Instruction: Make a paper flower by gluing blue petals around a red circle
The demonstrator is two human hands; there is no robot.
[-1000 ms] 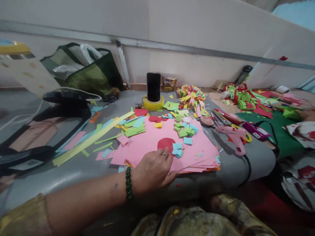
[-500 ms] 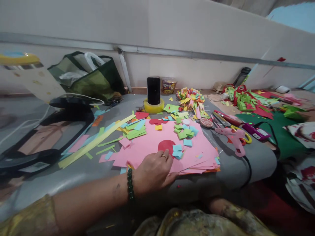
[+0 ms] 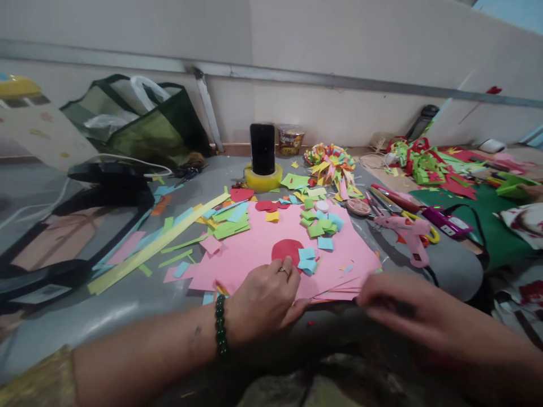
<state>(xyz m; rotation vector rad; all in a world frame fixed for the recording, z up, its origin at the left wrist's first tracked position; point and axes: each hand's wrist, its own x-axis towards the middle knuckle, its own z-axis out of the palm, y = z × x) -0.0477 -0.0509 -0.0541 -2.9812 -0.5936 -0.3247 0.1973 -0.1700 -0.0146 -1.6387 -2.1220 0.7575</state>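
My left hand [image 3: 267, 291], with a ring and a green bead bracelet, is closed, its curled fingertips pressing on a red paper circle [image 3: 286, 251]. Under the circle lies a stack of pink paper [image 3: 246, 263]. Folded light-blue paper pieces [image 3: 307, 262] touch the circle's right edge. Small green paper pieces [image 3: 317, 229] are scattered farther up the pink sheet. My right hand [image 3: 399, 305] is in the air by the table's front edge, right of the stack. It is smeared by motion, so its grip and anything in it are unclear.
A pink glue gun [image 3: 405, 233] and yellow-handled scissors [image 3: 433, 234] lie at the right. Behind the paper, a phone [image 3: 263, 150] stands in a yellow tape roll [image 3: 265, 180]. A paper-strip decoration [image 3: 331, 164] sits at the back. A black frame-like object [image 3: 80, 263] stands left.
My right hand has come up from below the table edge to beside the pink stack. My left hand stays on the red circle. The camera view has shifted slightly.
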